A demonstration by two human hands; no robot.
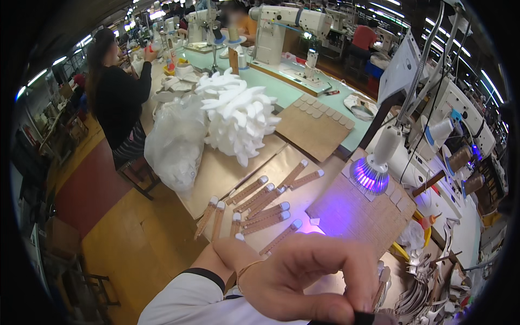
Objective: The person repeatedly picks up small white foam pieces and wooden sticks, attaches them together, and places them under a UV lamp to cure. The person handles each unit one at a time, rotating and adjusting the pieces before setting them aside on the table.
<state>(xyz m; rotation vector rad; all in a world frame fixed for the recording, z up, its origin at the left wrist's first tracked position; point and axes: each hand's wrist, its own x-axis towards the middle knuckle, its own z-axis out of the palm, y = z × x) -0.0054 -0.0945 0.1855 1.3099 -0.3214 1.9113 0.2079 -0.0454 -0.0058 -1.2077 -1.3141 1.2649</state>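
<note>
My left hand (311, 276) reaches in from the lower left, in a white sleeve with a black cuff and a thin band at the wrist. Its thumb and forefinger are pinched together on a small dark piece (364, 318), mostly cut off by the lower edge. I cannot make out its kind. Just beyond the hand, several brown strips (265, 221) with rows of marks and pale rounded ends lie spread on the tan worktop (216, 181). One strip (281, 236) lies closest to the knuckles. My right hand is out of view.
A lamp (370, 174) throws violet light on a brown board (352, 211). White padded pieces (238, 116) are heaped beside a clear plastic bag (176, 143). Another board (314, 127) carries rounded pieces. Sewing machines (292, 21) stand behind; a person (116, 92) works at the left.
</note>
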